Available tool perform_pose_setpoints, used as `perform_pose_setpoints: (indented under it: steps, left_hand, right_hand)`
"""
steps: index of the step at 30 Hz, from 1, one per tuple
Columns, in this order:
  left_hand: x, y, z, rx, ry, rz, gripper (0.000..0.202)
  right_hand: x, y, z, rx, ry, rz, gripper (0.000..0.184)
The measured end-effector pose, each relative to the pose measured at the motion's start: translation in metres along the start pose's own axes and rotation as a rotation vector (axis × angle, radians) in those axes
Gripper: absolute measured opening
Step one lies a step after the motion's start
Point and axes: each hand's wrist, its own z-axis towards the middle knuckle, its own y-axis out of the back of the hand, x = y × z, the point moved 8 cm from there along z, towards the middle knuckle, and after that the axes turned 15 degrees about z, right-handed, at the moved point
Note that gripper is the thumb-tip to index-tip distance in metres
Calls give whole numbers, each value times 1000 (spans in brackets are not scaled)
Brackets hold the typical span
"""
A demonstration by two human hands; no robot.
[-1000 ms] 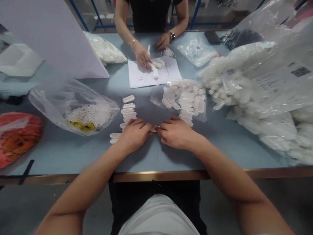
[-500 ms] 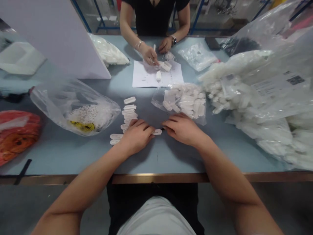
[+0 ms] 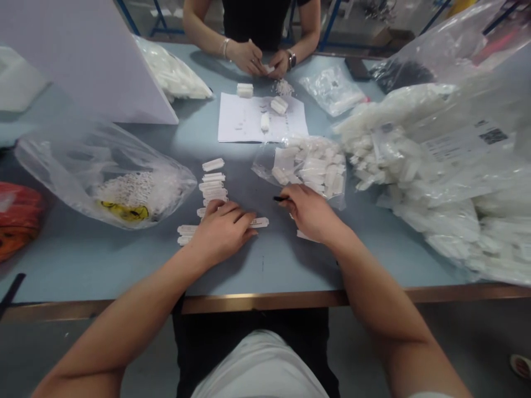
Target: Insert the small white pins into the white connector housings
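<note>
My left hand (image 3: 226, 229) rests on the table, its thumb and fingers closed on one end of a narrow white plastic strip (image 3: 260, 222) with small dark marks. To its left, several similar white strips (image 3: 213, 185) lie in a column, partly hidden by the hand. My right hand (image 3: 309, 213) is closed around a thin black pen-like tool (image 3: 281, 198), its tip pointing left, apart from the strip. White pieces (image 3: 306, 236) show partly beneath my right hand. Just beyond it lies a clear bag of white plastic parts (image 3: 317, 166).
Across the table, a co-worker's hands (image 3: 265, 61) hold a small white piece above a printed paper sheet (image 3: 228, 119). A clear bag with small white parts (image 3: 136, 193) lies left. Large bags of white parts (image 3: 448, 166) crowd the right. A white panel (image 3: 124, 72) stands back left.
My right hand has drawn back from the strip's end, and the black tool shows more clearly. My left hand stays on the strip. The co-worker's hands have moved back off the paper.
</note>
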Motion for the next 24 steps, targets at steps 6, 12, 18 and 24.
perform_pose_setpoints:
  steps: [6,12,18,24]
  left_hand:
    - [-2,-2,-1,0,-7,5,26]
    - [-3,-1,-1,-5,0,-25,24]
    - [-4,-1,0,-10,-7,-22,21]
    - [-5,-2,0,-19,-8,-17,21]
  right_hand:
    - [3,3,-5,-26,-58,575,21]
    - [0,-10,-3,16,-100,952,30]
    - [11,-17,-2,15,-10,530,24]
    - [24,-22,-5,37,84,181,23]
